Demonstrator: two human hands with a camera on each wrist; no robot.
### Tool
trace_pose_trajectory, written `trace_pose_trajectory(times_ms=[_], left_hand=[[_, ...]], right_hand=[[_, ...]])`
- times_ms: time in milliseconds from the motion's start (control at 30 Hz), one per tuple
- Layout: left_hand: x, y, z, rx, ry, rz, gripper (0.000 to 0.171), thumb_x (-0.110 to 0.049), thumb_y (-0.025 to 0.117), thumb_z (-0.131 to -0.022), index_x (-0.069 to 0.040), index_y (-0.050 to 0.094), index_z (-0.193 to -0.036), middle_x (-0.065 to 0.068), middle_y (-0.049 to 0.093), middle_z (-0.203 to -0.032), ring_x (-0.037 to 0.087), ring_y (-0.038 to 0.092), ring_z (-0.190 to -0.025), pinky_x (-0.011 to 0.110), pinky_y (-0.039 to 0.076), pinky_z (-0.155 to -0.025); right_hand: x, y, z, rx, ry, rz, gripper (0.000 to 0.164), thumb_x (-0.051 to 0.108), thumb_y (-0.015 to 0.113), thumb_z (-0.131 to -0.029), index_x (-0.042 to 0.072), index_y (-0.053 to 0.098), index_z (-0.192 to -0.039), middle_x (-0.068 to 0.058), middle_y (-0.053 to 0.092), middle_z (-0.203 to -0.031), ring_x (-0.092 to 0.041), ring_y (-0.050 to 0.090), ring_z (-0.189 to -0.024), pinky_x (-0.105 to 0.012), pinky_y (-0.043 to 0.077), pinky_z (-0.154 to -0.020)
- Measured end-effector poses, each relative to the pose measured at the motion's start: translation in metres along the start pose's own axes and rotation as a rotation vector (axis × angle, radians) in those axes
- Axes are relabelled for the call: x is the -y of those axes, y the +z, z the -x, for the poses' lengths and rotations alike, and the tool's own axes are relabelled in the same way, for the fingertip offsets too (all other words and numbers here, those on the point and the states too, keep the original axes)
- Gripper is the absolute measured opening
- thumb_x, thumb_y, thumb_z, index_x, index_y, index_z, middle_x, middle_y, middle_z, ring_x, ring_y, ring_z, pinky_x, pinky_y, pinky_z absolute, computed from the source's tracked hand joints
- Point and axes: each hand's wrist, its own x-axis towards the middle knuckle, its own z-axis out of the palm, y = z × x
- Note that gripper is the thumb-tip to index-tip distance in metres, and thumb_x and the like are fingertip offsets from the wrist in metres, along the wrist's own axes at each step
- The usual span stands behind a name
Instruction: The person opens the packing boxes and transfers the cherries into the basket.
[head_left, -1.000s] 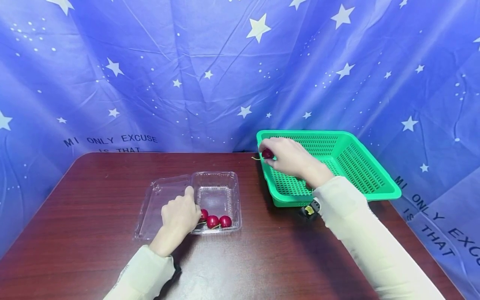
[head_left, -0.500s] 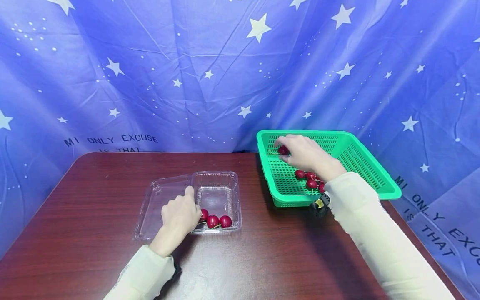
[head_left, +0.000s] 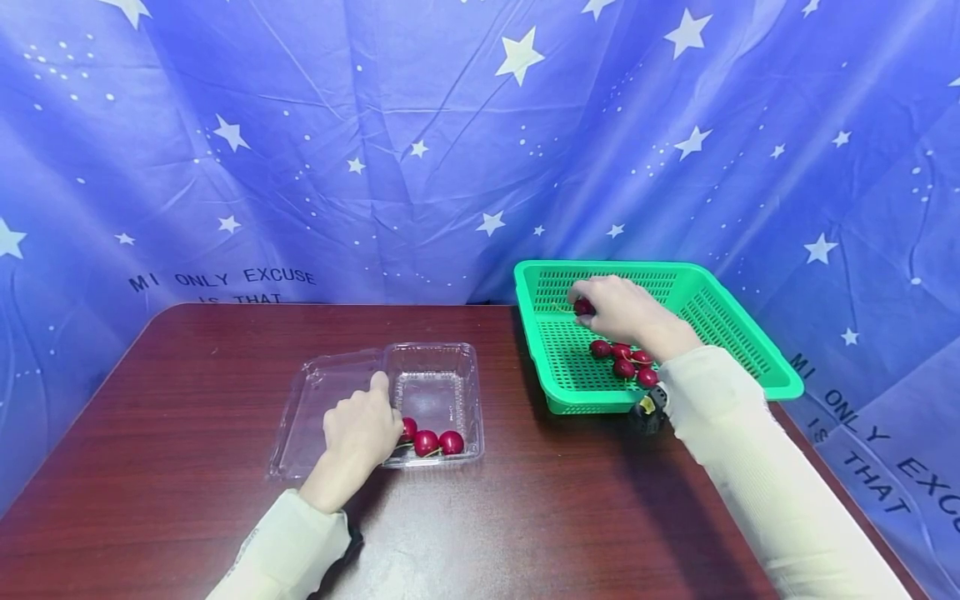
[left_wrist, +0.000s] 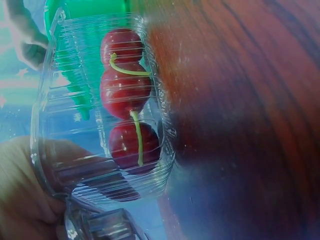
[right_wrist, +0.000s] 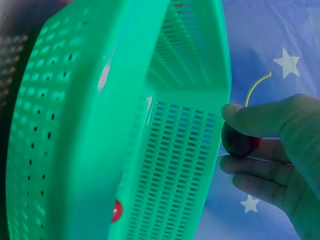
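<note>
A dark red cherry [right_wrist: 240, 142] with a green stem is pinched between the thumb and fingers of my right hand [head_left: 628, 310]. In the head view that hand is over the green basket [head_left: 767, 392]. Inside the basket, below the hand, lie several more cherries [head_left: 623, 367]. My left hand [head_left: 362, 428] grips the hinge side of a clear plastic box [head_left: 471, 396], between its tray and its open lid [head_left: 318, 417]. Three cherries [left_wrist: 126, 90] sit in a row along the tray's near wall. The left wrist view shows a finger of that hand through the clear plastic.
Both containers stand on a dark red-brown wooden table [head_left: 510, 517], the box left of the basket. A blue curtain [head_left: 420, 200] with white stars hangs behind the table and at its sides.
My right hand has moved right from the basket's left rim to above its inside, still pinching the cherry. More of the cherries in the basket now show. The left hand has stayed put.
</note>
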Motion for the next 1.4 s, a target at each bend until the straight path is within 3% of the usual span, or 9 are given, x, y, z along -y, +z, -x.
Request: trace_pose_trajectory(times_ms=[467,867,1100,1233,1400], left_hand=[[0.000,-0.001,0.000,-0.004,0.003,-0.002,0.023,-0.019,0.058,-0.084,-0.003,0.047,-0.097,0.027,0.069,-0.078,0.046,0.065,-0.068,0.053,0.050,-0.054],[0.001,-0.001,-0.001,0.007,-0.001,-0.005,0.024,-0.019,0.058,-0.084,-0.003,0.046,-0.097,0.027,0.069,-0.078,0.045,0.065,-0.069,0.053,0.050,-0.054],[0.001,0.000,0.000,0.011,-0.003,-0.003,0.025,-0.020,0.059,-0.084,-0.003,0.047,-0.098,0.027,0.070,-0.080,0.046,0.066,-0.070,0.054,0.050,-0.055],[0.000,0.000,0.000,0.006,-0.001,0.000,0.025,-0.020,0.059,-0.084,-0.003,0.047,-0.097,0.027,0.070,-0.079,0.046,0.066,-0.069,0.054,0.050,-0.054],[0.000,0.000,0.000,0.001,0.002,0.001,0.025,-0.020,0.059,-0.084,-0.003,0.047,-0.097,0.027,0.070,-0.079,0.046,0.066,-0.069,0.054,0.050,-0.054]], right_hand=[[-0.018,0.011,-0.001,0.125,0.020,0.030,0.027,-0.001,0.065,-0.082,-0.004,0.063,-0.108,-0.020,0.069,-0.096,-0.028,0.061,-0.079,-0.046,0.053,-0.074],[-0.029,0.021,0.001,0.153,0.061,0.034,0.020,-0.003,0.063,-0.082,-0.001,0.062,-0.101,-0.017,0.065,-0.087,-0.026,0.054,-0.072,-0.040,0.047,-0.065],[-0.031,0.028,0.003,0.201,0.089,0.034,0.034,-0.009,0.059,-0.075,-0.001,0.063,-0.107,-0.021,0.067,-0.099,-0.029,0.057,-0.081,-0.047,0.051,-0.069],[-0.032,0.030,0.006,0.193,0.084,0.043,0.031,-0.010,0.057,-0.075,-0.001,0.063,-0.104,-0.021,0.067,-0.098,-0.029,0.058,-0.080,-0.049,0.052,-0.073],[-0.033,0.033,0.007,0.207,0.084,0.094,0.023,-0.007,0.057,-0.078,0.002,0.063,-0.099,-0.015,0.066,-0.088,-0.026,0.056,-0.072,-0.044,0.051,-0.064]])
